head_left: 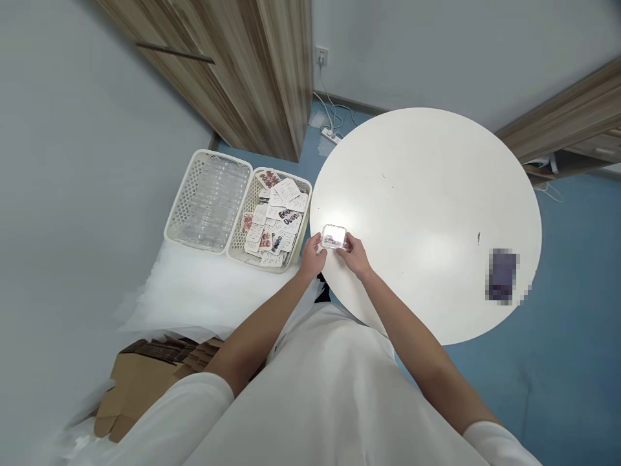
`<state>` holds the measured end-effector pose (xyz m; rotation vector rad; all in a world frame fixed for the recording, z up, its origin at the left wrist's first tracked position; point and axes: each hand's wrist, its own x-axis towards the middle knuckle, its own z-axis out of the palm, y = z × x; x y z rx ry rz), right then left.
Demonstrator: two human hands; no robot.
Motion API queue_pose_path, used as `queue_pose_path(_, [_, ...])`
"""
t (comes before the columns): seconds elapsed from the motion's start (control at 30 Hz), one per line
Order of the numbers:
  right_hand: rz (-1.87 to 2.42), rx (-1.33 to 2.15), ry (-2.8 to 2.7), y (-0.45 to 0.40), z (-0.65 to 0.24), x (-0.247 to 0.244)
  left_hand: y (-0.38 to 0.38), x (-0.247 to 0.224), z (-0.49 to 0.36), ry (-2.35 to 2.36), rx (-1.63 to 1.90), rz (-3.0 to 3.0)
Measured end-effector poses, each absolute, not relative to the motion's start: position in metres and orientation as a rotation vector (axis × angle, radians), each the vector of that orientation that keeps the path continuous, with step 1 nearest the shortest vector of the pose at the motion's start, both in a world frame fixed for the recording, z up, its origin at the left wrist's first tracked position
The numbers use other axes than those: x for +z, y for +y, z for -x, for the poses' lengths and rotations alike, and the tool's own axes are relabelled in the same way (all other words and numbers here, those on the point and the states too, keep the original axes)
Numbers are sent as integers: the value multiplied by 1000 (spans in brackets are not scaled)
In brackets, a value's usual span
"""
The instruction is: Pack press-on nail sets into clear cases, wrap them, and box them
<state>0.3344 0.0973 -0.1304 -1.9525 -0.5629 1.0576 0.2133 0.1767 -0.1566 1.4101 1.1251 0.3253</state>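
Between my two hands is a small clear plastic box (334,237) with a row of dark and pinkish shapes inside; glare whitens its upper part. My left hand (313,257) grips its left side, and my right hand (356,255) grips its right side. Both hands are at the near left edge of the round white table (388,194). Left of them, a cream basket (306,220) holds many white printed cards (287,190), some with coloured oval pictures. Beside it, another cream basket (183,188) is filled with clear plastic boxes (213,200).
A blurred dark purple rectangle (502,276) lies at the table's right. White wrapping material (194,291) is under and before the baskets, with cardboard boxes (136,388) below. A wooden cabinet (242,71) stands behind. A power strip (330,136) with cables lies on the floor.
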Motion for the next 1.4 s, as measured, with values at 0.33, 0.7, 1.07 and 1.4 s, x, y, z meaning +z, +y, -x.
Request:
queue_pose_path(0.33, [1902, 1189, -263, 75, -339, -117, 168, -151, -208, 1198, 377, -1255])
queue_pose_path(0.7, [1799, 1309, -507, 29, -348, -101, 125, -145, -201, 1312, 576, -1269])
queue_pose_path(1.07, [1710, 1459, -1237, -8, -318, -94, 32, -119, -85, 1559, 321, -1348])
queue_pose_path(1.4, [1588, 1412, -1872, 68, -213, -81, 55, -71, -12, 1650, 716, -1186])
